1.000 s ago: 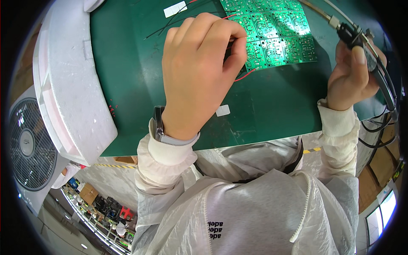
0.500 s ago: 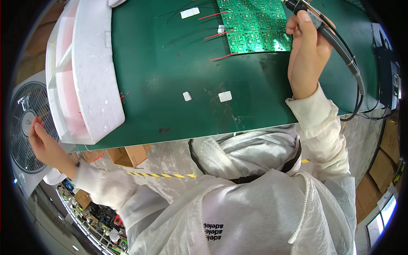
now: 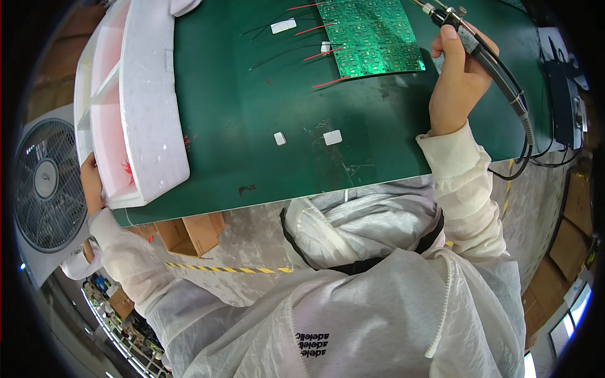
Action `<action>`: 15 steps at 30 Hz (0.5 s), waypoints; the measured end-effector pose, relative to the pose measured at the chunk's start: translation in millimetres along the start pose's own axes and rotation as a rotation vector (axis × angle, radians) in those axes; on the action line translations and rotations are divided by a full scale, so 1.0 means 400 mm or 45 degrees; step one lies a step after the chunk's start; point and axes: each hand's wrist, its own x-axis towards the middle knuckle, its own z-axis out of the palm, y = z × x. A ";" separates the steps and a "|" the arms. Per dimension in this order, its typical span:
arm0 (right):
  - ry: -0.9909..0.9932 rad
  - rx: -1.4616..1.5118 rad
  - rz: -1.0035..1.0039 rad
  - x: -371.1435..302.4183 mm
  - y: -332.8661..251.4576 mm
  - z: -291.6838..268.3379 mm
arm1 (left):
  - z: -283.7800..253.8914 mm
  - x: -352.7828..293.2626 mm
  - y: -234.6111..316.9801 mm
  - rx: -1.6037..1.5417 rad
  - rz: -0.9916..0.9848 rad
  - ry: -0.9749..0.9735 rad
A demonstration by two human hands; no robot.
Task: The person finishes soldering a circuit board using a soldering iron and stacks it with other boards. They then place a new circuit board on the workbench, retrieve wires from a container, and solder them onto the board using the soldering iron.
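Observation:
My right hand [image 3: 457,82] is closed around a black soldering iron [image 3: 490,63] with a metal attachment at its front. The iron's tip points up and left, over the far right of the table. Left of this hand lies a green circuit board panel [image 3: 375,38]. Red wires [image 3: 324,55] and dark wires stick out from its left edge. At the far left, my left hand [image 3: 92,184] is at the outer side of a white foam box [image 3: 151,107]; its fingers are mostly hidden. Small red wire pieces [image 3: 128,170] lie inside the box near it.
White blocks [image 3: 332,137] lie on the green tabletop [image 3: 239,126]. A fan [image 3: 47,179] stands left of the foam box. The iron's cable [image 3: 528,135] loops down at the right, near a dark box-shaped unit [image 3: 563,104]. An open carton [image 3: 192,233] sits beyond the table's near edge.
My left hand has moved right, from in front of the fan to the foam box's side. My right hand, with the soldering iron, has shifted slightly and stands farther from the panel.

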 end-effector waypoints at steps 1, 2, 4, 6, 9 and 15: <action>-0.005 -0.006 0.003 0.000 -0.002 0.000 | -0.015 0.006 -0.016 0.050 -0.016 0.004; -0.010 -0.011 0.007 0.000 -0.003 0.000 | -0.027 0.007 -0.029 0.101 -0.032 0.008; -0.011 -0.003 -0.009 0.000 -0.002 -0.002 | -0.032 -0.015 -0.011 0.047 0.046 0.189; -0.015 0.007 -0.022 0.000 -0.003 -0.002 | -0.041 -0.068 0.060 -0.047 0.145 0.507; 0.007 0.022 -0.003 0.002 -0.013 -0.009 | -0.023 -0.192 0.307 -0.581 0.363 0.776; -0.056 0.016 0.178 -0.014 -0.025 -0.053 | 0.288 -0.397 0.779 -0.949 0.528 0.077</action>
